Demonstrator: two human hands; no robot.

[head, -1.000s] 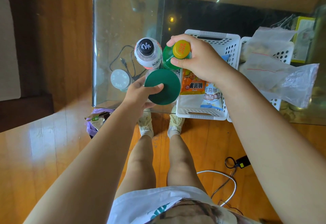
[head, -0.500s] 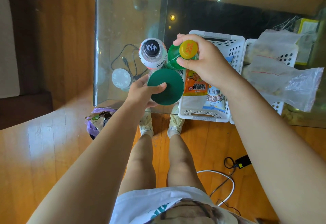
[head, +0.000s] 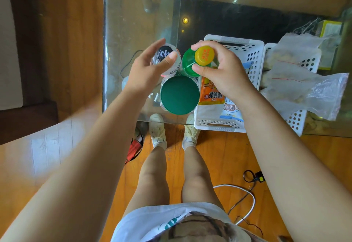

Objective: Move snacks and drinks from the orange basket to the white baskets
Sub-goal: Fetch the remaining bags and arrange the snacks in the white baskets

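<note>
We are standing at the glass table [head: 122, 22] with both hands over the drinks. Our right hand [head: 222, 72] is pinching the yellow cap of the green bottle [head: 187, 64] between thumb and fingers, the bottle upright just left of the near white basket [head: 253, 51], which is already holding an orange snack packet [head: 210, 93] and a blue-and-white packet [head: 231, 110]. Our left hand [head: 146, 70] is reaching over the black-capped bottle [head: 164, 54] with fingers spread and relaxed, the thumb tip looking close to the shoulder of the bottle but nothing gripped yet. A jar with a dark green lid [head: 180, 95] is standing just in front of both bottles, close to the table's near edge. The far white basket [head: 302, 64] is lying beside the first, with clear plastic bags [head: 304, 87] draped across it. We are not seeing the orange basket from here. We are judging the step to be lifting the green bottle across into the near basket: a cap-only pinch may let a heavy bottle swing, so we are wanting the fingers lower around the neck, a straight lift clear of the basket wall, and care not to knock the jar.
</note>
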